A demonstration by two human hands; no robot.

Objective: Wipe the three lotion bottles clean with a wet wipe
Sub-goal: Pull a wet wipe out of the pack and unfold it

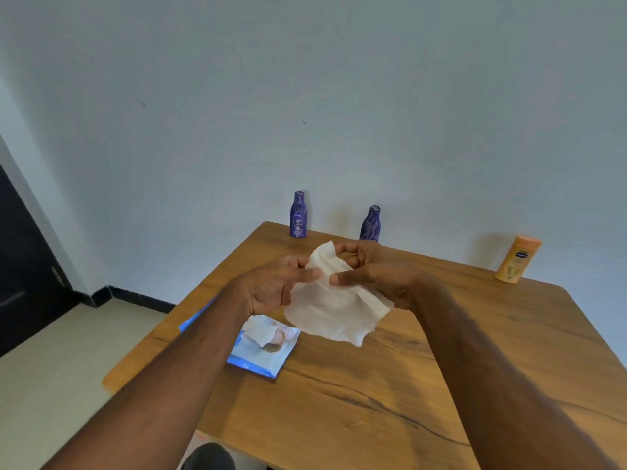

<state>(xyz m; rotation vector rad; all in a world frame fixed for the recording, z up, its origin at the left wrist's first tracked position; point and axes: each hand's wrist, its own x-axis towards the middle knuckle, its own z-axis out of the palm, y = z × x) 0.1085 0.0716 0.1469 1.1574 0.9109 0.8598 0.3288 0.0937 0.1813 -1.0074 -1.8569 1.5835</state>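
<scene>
A white wet wipe (pixel 334 315) hangs partly unfolded above the middle of the wooden table (pixel 424 368). My left hand (pixel 274 286) pinches its left upper edge, and my right hand (pixel 376 271) pinches its top right. Two dark blue lotion bottles stand upright along the far edge by the wall: one (pixel 298 215) at the left, the other (pixel 371 224) just behind my right hand. An orange lotion bottle (pixel 516 260) stands upright at the far right edge. Both hands are apart from all three bottles.
A light blue pack of wet wipes (pixel 268 349) lies on the table below my left hand, its flap open with a wipe sticking out. The table's left edge drops to a pale floor. A dark door (pixel 23 266) is at the left.
</scene>
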